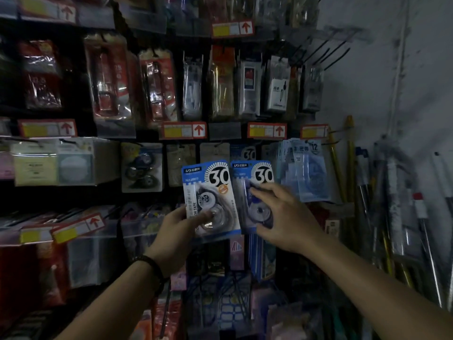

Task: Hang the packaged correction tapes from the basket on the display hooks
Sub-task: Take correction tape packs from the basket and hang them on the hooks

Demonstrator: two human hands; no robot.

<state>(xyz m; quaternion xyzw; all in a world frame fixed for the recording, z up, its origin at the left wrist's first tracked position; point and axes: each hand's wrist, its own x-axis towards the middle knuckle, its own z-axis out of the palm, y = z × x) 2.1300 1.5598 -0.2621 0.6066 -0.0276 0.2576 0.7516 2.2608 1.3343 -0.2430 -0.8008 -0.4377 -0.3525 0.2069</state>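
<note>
Covering L pack (208, 182) base, left hand (176, 231); R pack (250, 173) blister, right hand (286, 219).

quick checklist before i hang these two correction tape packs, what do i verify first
1. Grip of left hand on left pack: ok.
2. Hold of right hand on right pack: ok.
3. Matching hung pack found, behind and above the held ones: ok.
4. That pack's hook tip visible and free: cannot tell, too dark.
5. Hang holes on the held packs located: cannot tell.
</note>
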